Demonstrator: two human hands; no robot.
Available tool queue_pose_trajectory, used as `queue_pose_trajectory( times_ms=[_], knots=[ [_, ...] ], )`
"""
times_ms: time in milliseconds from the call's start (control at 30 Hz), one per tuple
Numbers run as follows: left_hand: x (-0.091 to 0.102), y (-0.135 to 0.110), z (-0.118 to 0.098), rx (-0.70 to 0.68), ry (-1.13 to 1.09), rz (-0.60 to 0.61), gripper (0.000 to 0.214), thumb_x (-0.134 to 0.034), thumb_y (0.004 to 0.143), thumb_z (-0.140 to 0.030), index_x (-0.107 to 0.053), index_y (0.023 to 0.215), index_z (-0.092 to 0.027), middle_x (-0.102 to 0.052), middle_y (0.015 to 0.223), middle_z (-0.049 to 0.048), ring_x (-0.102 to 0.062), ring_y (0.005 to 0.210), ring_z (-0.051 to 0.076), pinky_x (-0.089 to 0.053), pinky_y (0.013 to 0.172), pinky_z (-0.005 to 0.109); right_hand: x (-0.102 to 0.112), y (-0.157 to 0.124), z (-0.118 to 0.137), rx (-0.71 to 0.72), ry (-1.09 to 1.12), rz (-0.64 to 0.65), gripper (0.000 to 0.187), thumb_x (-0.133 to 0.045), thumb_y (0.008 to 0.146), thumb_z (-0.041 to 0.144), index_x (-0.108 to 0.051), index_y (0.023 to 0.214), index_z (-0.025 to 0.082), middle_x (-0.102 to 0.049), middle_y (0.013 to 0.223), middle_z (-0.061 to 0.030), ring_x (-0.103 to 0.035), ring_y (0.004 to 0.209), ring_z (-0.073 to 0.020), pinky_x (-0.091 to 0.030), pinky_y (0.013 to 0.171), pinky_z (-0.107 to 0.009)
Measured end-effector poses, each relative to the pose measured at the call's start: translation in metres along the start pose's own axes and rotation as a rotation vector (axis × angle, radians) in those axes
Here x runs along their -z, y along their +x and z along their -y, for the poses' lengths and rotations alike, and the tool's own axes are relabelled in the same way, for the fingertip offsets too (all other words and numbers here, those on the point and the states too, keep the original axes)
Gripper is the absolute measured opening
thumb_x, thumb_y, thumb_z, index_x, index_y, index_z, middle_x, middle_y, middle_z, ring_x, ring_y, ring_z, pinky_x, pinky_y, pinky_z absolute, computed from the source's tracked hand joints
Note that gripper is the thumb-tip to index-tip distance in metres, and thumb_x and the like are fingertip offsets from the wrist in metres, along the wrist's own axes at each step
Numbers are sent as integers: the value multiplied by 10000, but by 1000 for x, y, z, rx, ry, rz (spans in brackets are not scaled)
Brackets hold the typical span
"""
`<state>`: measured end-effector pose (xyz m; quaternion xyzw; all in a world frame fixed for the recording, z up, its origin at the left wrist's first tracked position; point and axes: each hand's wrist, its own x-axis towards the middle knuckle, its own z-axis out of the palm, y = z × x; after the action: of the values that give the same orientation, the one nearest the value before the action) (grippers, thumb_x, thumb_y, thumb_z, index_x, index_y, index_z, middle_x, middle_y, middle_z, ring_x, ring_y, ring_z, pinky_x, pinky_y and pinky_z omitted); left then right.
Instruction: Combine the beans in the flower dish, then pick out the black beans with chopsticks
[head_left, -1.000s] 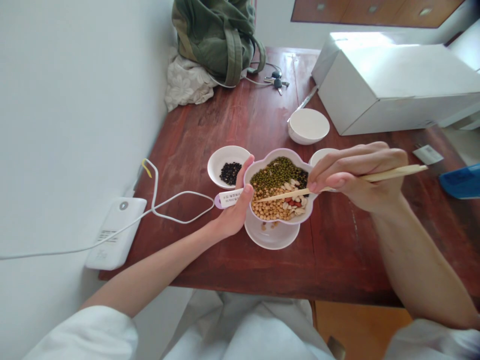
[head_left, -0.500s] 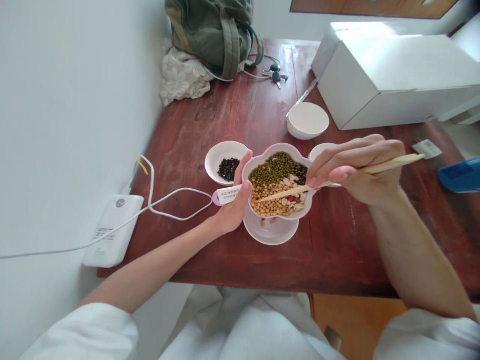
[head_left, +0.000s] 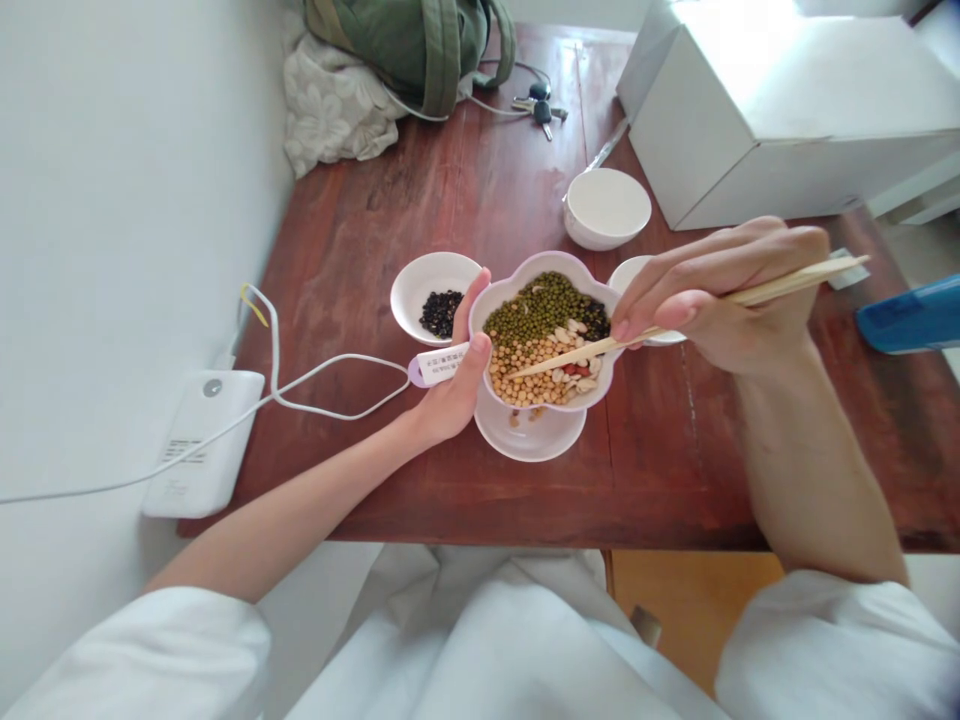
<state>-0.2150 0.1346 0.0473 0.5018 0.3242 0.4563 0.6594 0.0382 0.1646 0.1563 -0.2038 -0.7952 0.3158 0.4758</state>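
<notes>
My left hand (head_left: pixel 459 385) grips the left side of a flower-shaped bowl (head_left: pixel 480 305) with a lilac rim and a labelled handle tab. Mung beans (head_left: pixel 544 305), soybeans (head_left: pixel 517 362), dark beans and pale seeds with a few red ones lie inside it. My right hand (head_left: pixel 735 290) is closed around wooden chopsticks (head_left: pixel 577 352), whose tips reach down among the soybeans. Under the bowl's near edge is a white dish (head_left: pixel 532 440) with a few soybeans. To the left stands a white bowl (head_left: pixel 409 300) of black beans (head_left: pixel 441 313). Another white bowl (head_left: pixel 626 272) is partly hidden behind my right hand.
A white bowl (head_left: pixel 607 205) stands farther back, before a large white box (head_left: pixel 705 140). Keys (head_left: pixel 541 110) lie near a green bag (head_left: pixel 405 45). At left are a white power bank (head_left: pixel 202 440) and a looping cable (head_left: pixel 337 360); a blue object (head_left: pixel 911 315) is at right.
The whole scene has shifted up and slightly left in view. The chopstick tips still rest among the soybeans, and both hands keep their holds.
</notes>
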Motion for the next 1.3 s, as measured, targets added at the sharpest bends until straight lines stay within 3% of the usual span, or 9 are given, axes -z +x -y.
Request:
queue_pose_trajectory(
  times_ms=[200,367,700,1033,1300],
  knots=[
    [-1,1,-1,-30,15,8,704,-538,1049,-713,-540,1626,-308,-713,1533,77,-416,1657,283,-322,1385,453,0,-1,-2,-9,-11,-9,250,-815,974,325,-841,774,178,-784,690,-37,-703,555,-139,-545,508,-249],
    [0,1,0,-19,-6,3,721,-554,1040,-718,-512,1643,-325,-692,1562,67,-418,1658,280,-323,1385,452,-1,-1,-2,-14,29,8,234,-792,989,252,-837,776,166,-774,683,-31,-687,540,-124,-503,470,-234],
    [-4,2,-4,-41,23,-18,746,-610,1006,-727,-548,1628,-320,-720,1527,63,-351,1692,269,-283,1402,427,0,-5,-9,-38,52,-4,219,-777,991,204,-847,785,177,-800,714,-39,-724,570,-147,-528,480,-244],
    [-2,2,-1,-60,53,6,660,-527,1059,-698,-579,1597,-318,-721,1524,57,-365,1687,268,-277,1407,451,0,-6,-5,-88,72,-35,254,-783,1001,307,-866,800,176,-791,693,-57,-721,572,-162,-525,464,-258],
    [-1,2,-2,-37,28,-26,681,-617,1014,-703,-587,1589,-340,-708,1544,50,-381,1678,284,-288,1402,453,1,-8,-7,-136,55,-66,283,-813,976,359,-855,749,196,-786,678,-56,-734,580,-183,-525,448,-277]
  ],
)
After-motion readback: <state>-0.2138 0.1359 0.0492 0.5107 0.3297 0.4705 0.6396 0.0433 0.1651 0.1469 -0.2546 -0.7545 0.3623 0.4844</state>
